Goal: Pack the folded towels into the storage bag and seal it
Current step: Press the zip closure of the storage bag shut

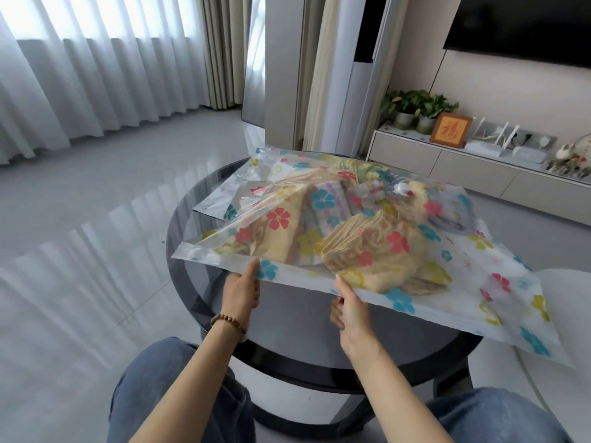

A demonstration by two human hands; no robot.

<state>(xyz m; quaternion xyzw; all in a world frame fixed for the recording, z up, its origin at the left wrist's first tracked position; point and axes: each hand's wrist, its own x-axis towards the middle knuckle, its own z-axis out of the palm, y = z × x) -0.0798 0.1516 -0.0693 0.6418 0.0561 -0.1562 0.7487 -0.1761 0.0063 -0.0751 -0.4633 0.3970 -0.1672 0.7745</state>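
A clear plastic storage bag point(473, 273) printed with coloured flowers lies across the round dark glass table point(287, 340). Folded towels point(361, 244), yellow and pastel striped, show through it. My left hand point(243, 290) pinches the bag's near edge by its left corner, thumb on top. My right hand point(350, 306) pinches the same edge further right, thumb on top and fingers beneath. The near edge is lifted off the table. The bag's far side is out of clear sight behind the towels.
A second flat clear bag point(224, 199) lies under the far left of the storage bag. A low TV cabinet point(463, 167) with plants and ornaments stands at the right. My knees in jeans are below the table. A white seat point(566, 314) is at the right.
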